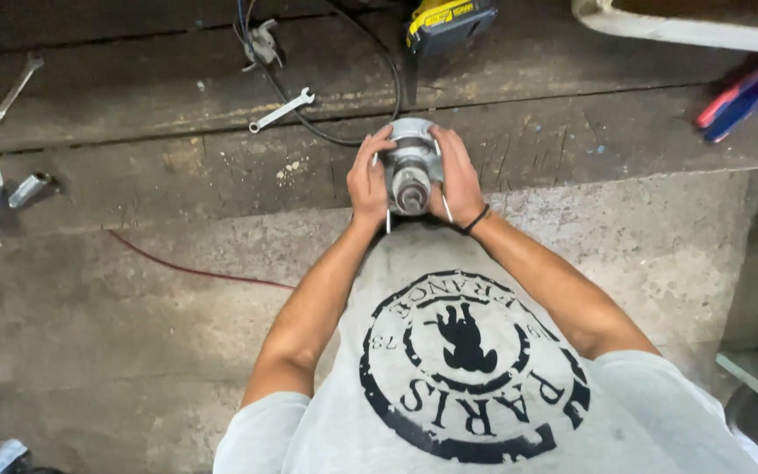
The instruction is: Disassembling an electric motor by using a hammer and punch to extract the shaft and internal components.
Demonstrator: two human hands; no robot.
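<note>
We note both hands, left hand [368, 186] and right hand [456, 180], each grip closed around the round grey metal motor housing [411, 162]; judged heavy, rigid, best held by its flanks.

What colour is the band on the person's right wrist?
Black. The thin band sits just behind the right hand; the head view shows it best.

Bare bench lies either side of the hands [414, 180]; a wrench [282, 110] and black cable [344, 132] crowd beyond.
</note>
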